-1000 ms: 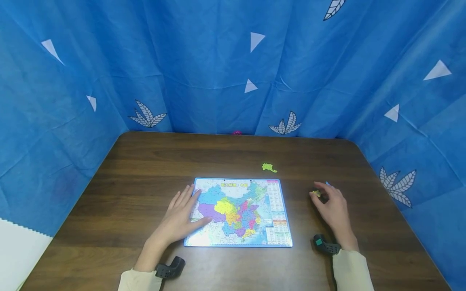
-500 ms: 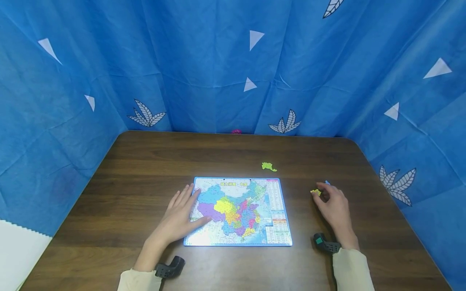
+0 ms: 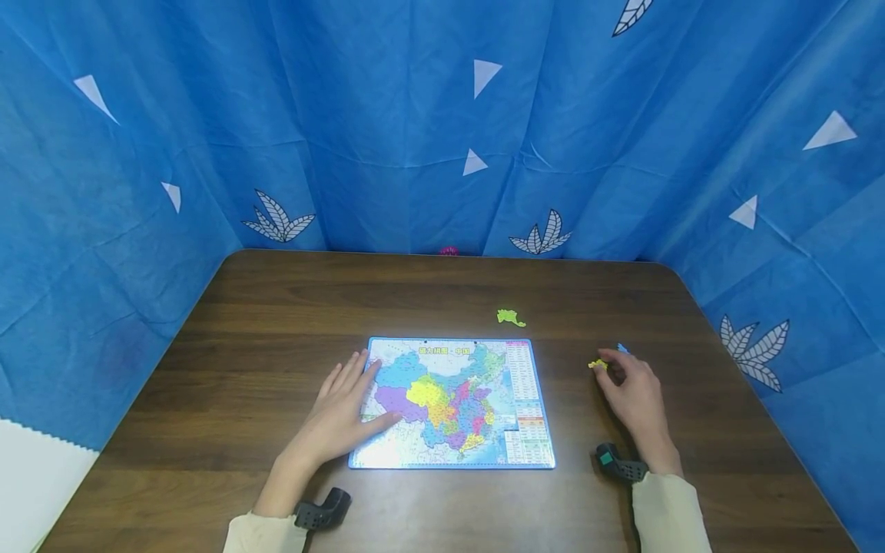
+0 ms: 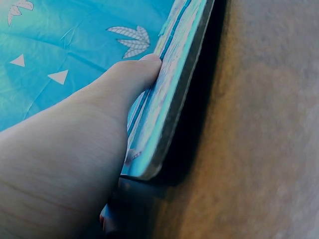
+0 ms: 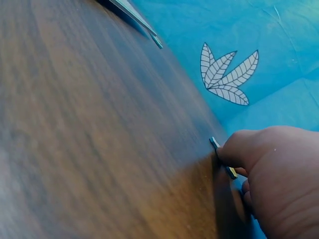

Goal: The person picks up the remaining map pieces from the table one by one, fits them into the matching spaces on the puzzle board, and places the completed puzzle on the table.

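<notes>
A map puzzle board (image 3: 528, 453) with a blue rim and a coloured map of China lies on the table. My left hand (image 3: 339, 418) rests over its left edge, fingers spread and straight; in the left wrist view the thumb (image 4: 142, 72) lies on the board's face. To the right of the board, my right hand (image 3: 632, 392) pinches a small yellow puzzle piece (image 3: 596, 364) between thumb and fingertips, low over the tabletop. The right wrist view shows the thin piece (image 5: 232, 173) partly covered by the thumb. Just beyond that hand's knuckles lies a small blue puzzle piece (image 3: 623, 348), partly hidden.
A light green puzzle piece (image 3: 510, 317) lies behind the board's upper right corner. The dark wooden table (image 3: 290, 299) ends at a blue curtain (image 3: 387, 115) behind and on both sides. Each wrist wears a black camera mount (image 3: 323, 509).
The right thumb and fingers have shifted slightly about the yellow piece, and more of it shows to the left of the fingertips. The left hand and board have stayed in place.
</notes>
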The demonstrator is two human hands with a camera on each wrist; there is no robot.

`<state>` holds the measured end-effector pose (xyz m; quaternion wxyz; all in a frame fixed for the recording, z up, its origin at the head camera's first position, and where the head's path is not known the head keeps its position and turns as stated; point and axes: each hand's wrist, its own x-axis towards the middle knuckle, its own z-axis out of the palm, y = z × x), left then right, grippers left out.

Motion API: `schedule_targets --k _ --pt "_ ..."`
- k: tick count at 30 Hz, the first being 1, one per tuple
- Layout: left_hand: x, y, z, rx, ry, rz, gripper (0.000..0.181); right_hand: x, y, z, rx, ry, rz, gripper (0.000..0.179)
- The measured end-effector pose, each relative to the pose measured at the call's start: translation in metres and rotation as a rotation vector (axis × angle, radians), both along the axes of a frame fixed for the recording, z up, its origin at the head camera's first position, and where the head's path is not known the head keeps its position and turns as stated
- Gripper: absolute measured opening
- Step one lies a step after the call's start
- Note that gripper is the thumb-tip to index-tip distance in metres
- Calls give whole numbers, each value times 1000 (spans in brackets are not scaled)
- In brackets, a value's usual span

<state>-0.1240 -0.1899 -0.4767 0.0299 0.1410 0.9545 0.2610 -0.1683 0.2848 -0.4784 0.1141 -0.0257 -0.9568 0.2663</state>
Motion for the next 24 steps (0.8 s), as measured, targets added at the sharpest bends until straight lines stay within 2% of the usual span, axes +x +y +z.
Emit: schedule_targets --k 14,24 --pt "2 0 -2 -4 -5 -1 98 1 0 -4 -17 4 24 31" --pt "-2 0 -1 -14 0 -1 98 0 1 -1 -45 -3 0 43"
